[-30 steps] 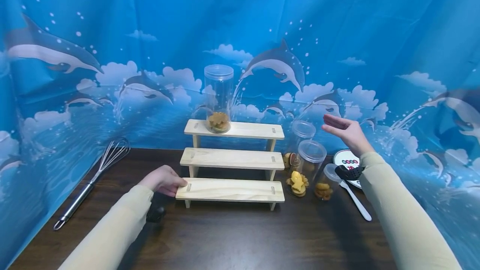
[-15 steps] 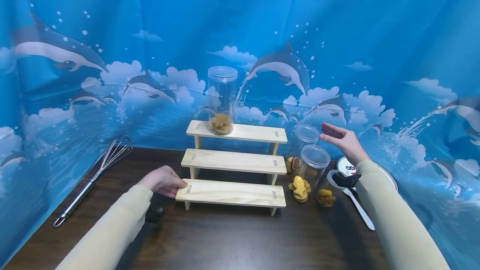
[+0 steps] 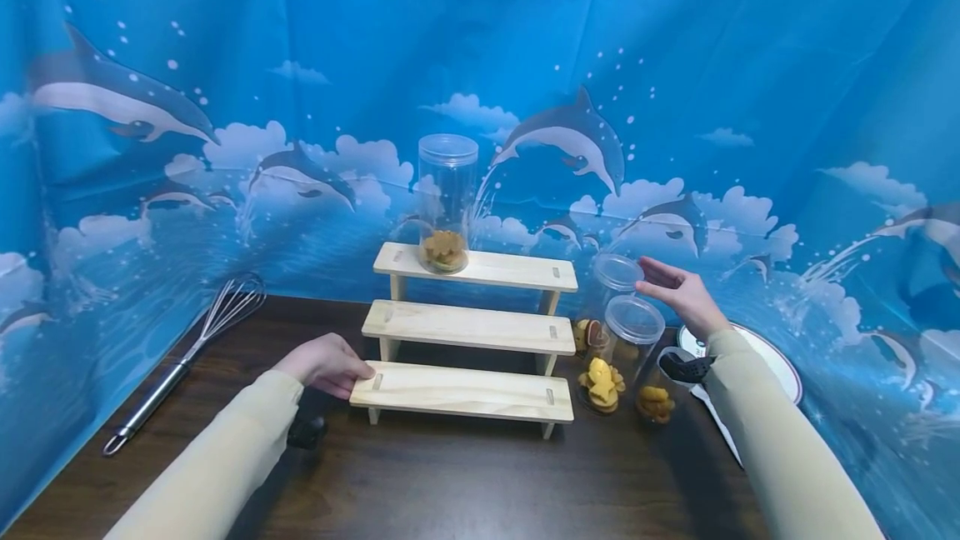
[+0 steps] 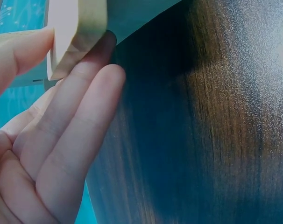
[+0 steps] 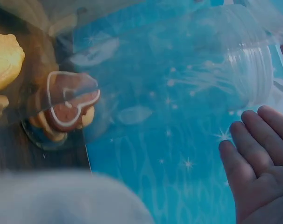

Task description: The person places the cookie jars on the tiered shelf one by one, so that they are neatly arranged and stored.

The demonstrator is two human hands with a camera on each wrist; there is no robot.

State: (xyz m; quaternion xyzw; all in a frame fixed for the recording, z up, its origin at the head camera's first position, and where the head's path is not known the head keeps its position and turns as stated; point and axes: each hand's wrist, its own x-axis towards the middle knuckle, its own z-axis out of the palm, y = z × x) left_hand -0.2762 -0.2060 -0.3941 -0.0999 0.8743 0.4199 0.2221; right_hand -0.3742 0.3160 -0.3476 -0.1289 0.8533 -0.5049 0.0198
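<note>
Pinching the lowest shelf of a pale wooden three-tier stand [image 3: 461, 390], the left hand [image 3: 327, 367] has a narrow grip; the right hand [image 3: 686, 298], its grip wide, is beside a lidded clear plastic cylindrical jar [image 5: 179, 70] on the dark wooden worktop [image 3: 435, 482]. Print on the round white plate [image 3: 774, 361] is unreadable.

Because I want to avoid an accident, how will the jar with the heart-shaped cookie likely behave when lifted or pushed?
The jar is probably light for its size, since cookies fill only its bottom. It looks smooth, so possibly slippery. Tall and narrow, it could tip if the right hand pushes near the lid.
</note>
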